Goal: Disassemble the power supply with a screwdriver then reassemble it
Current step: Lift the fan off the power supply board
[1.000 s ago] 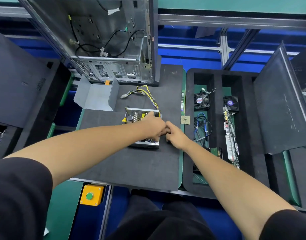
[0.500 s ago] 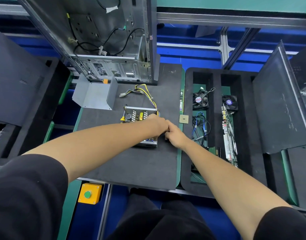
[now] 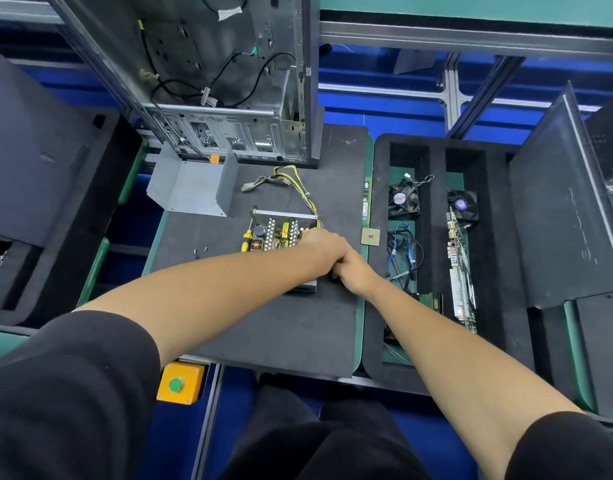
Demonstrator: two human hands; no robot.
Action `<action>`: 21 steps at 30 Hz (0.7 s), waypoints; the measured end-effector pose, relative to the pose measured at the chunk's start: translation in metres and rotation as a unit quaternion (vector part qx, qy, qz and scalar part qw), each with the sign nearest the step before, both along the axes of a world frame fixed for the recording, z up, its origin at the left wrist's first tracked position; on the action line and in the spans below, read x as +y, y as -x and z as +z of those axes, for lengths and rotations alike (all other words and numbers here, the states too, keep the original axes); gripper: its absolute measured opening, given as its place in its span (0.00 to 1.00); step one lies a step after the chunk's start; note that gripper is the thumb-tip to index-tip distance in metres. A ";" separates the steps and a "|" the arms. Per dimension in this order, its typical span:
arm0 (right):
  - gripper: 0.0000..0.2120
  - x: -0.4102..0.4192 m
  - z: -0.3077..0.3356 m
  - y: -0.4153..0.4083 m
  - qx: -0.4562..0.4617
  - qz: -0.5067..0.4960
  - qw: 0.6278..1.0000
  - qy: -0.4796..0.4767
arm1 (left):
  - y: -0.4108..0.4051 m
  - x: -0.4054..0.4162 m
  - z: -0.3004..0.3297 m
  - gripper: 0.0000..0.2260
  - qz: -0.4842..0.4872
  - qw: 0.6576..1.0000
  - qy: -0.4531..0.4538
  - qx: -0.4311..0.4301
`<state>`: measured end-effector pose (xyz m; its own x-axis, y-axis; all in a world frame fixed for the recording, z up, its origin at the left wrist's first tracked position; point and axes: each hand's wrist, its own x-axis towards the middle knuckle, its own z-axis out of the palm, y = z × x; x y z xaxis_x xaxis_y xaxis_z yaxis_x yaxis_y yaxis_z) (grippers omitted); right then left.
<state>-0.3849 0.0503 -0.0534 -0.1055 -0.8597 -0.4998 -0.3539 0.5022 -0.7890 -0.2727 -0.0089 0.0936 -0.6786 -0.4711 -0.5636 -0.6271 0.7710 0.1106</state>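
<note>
Both hands meet at the right near corner of the opened power supply (image 3: 280, 233); whether the left hand (image 3: 324, 249) or right hand (image 3: 355, 271) fingers grasp anything, I cannot tell. It looks like a rigid, fairly heavy metal tray with a fragile exposed board, best held by its side walls.

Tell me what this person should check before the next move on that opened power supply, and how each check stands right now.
1. Cover off: ok, the grey metal cover lies apart from the open power supply.
2. Screwdriver at hand: ok, the yellow-handled screwdriver lies against the unit's left side.
3. Removed screws accounted for: ok, two small screws lie on the black mat.
4. Unit steadied: ok, the left hand rests on it.
5. What the right hand holds: cannot tell, its fingers are hidden.
</note>
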 end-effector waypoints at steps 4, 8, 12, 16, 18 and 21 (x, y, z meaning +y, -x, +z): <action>0.15 0.001 0.006 -0.001 -0.009 0.007 1.000 0.005 | -0.005 0.000 -0.002 0.15 -0.042 0.999 -0.003 0.000; 0.08 -0.001 0.015 -0.004 -0.020 0.032 0.999 0.025 | -0.023 -0.017 -0.015 0.16 -0.055 0.996 -0.062 0.028; 0.03 0.000 0.017 -0.010 0.054 0.073 0.994 0.057 | -0.057 -0.039 -0.033 0.12 -0.093 0.989 -0.017 0.116; 0.05 -0.004 0.018 -0.022 0.060 0.071 0.994 0.057 | -0.106 -0.060 -0.055 0.07 -0.085 0.972 -0.054 0.211; 0.09 -0.007 0.020 -0.025 0.086 0.073 0.992 0.052 | -0.123 -0.066 -0.060 0.07 -0.080 0.974 -0.088 0.194; 0.10 -0.011 0.019 -0.028 0.124 0.080 0.988 0.042 | -0.132 -0.070 -0.064 0.09 -0.085 0.977 -0.099 0.167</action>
<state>-0.3566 0.0393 -0.0348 -0.0750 -0.9128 -0.4015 -0.6112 0.3602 -0.7047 -0.1405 -0.0789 0.0301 -0.8993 -0.2402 -0.3654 -0.3952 0.8040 0.4443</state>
